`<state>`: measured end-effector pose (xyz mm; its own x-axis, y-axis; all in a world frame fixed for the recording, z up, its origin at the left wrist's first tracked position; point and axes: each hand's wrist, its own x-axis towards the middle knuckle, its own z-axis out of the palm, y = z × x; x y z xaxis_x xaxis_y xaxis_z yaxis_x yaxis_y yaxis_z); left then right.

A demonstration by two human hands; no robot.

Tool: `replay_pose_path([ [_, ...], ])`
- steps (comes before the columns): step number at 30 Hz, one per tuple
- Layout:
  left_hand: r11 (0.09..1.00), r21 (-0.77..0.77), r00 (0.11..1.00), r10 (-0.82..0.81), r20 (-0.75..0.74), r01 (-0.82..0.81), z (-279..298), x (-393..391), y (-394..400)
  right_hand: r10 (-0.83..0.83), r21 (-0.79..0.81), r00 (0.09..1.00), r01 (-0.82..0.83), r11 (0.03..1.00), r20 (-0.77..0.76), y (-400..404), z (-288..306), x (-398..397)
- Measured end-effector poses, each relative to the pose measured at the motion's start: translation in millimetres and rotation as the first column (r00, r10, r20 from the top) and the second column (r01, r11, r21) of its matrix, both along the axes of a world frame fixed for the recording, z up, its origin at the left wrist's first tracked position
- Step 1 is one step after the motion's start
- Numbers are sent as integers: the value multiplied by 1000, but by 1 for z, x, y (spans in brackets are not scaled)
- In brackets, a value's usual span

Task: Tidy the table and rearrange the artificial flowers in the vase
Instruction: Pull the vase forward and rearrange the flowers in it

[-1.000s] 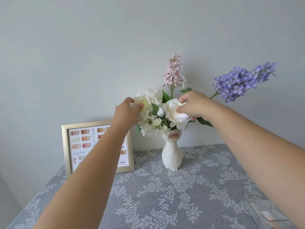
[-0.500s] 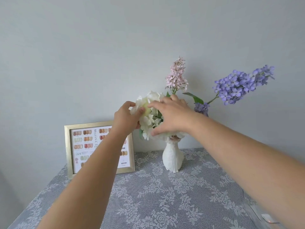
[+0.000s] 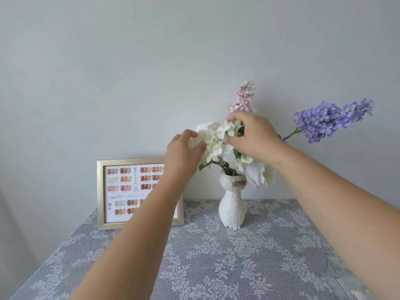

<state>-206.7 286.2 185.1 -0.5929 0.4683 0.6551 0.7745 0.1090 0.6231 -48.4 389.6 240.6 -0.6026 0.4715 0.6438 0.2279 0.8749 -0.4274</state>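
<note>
Picture frame (image 3: 101, 193) blocks left — vase (image 3: 232, 207) mid-table.

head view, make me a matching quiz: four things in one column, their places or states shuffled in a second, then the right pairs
Things:
1. purple flower spray
2. pink flower spray
3. gold picture frame
4. white cat-shaped vase

Places or states:
A. leans against the wall at the table's back left
B. stands on the lace tablecloth, holding the stems
C. sticks out far to the right on a slanting stem
D. rises upright above the right hand

Pairs: 1-C, 2-D, 3-A, 4-B
</note>
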Motion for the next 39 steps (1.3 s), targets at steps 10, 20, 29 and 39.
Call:
replay_pose_path([
  [10,974,223,998,-9,-58,22,-12,41,6,36,-138,985,-60,989,-171,12,25,25],
  [20,999,31,988,-33,152,29,-22,53,23,85,-199,974,-127,972,-209,17,18,30],
  [29,995,-94,1000,21,-5,-21,-23,47,7,91,-226,975,-137,964,-203,22,12,28],
  [39,995,-87,998,-53,-19,51,-43,52,0,5,-173,977,-43,984,-214,32,52,16],
])
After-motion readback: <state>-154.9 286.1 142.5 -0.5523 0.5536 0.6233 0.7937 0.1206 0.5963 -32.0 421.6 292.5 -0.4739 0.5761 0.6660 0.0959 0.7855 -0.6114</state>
